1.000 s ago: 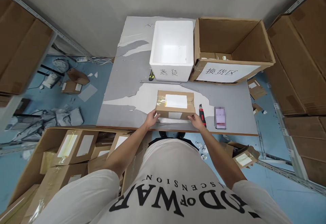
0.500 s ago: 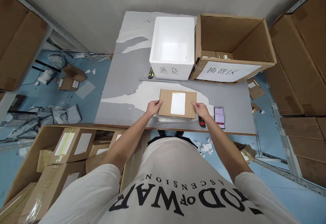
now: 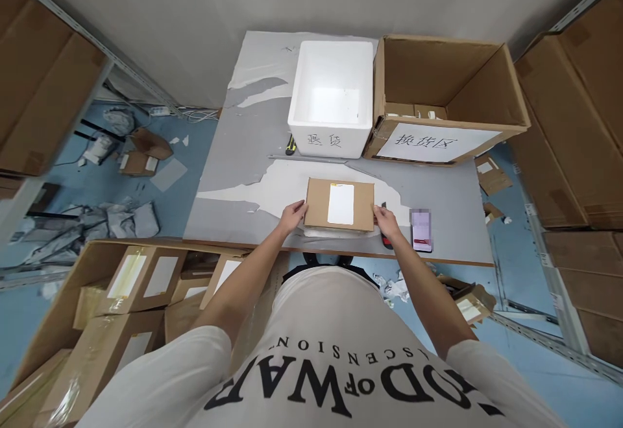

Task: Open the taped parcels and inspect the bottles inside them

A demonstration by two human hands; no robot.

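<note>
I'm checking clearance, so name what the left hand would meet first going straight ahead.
The left hand would first meet the labelled cardboard box; it appears to be gripping that box's left edge.

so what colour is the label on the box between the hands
The label is mostly white, clearest in the head view.

1 camera, worn on the head, faces forward and down. The shirt (image 3: 345, 318) is nearest, then come the left hand (image 3: 292, 216), the right hand (image 3: 387, 222) and the table (image 3: 228, 159); the wall (image 3: 302, 0) is behind.
</note>
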